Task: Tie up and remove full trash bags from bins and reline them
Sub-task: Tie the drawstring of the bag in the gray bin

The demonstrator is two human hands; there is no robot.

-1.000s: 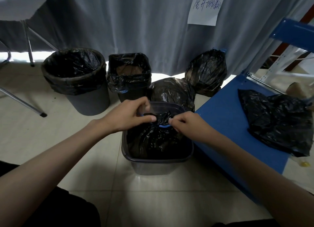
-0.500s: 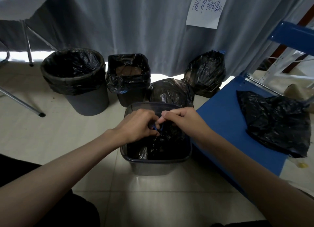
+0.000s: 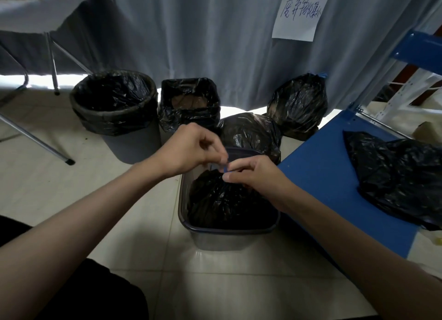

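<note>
From my seat I see two bare forearms with no sleeves, watch or rings, a bare left hand [image 3: 189, 150] and bare right hand [image 3: 256, 176], plus dark black clothing [image 3: 95, 293] over the lap.

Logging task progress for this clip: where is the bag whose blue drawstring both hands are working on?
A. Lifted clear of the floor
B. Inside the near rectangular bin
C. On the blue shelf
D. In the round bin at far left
B: the left hand and right hand pinch the blue drawstring above the gathered black bag, which sits inside the near rectangular bin.
</note>
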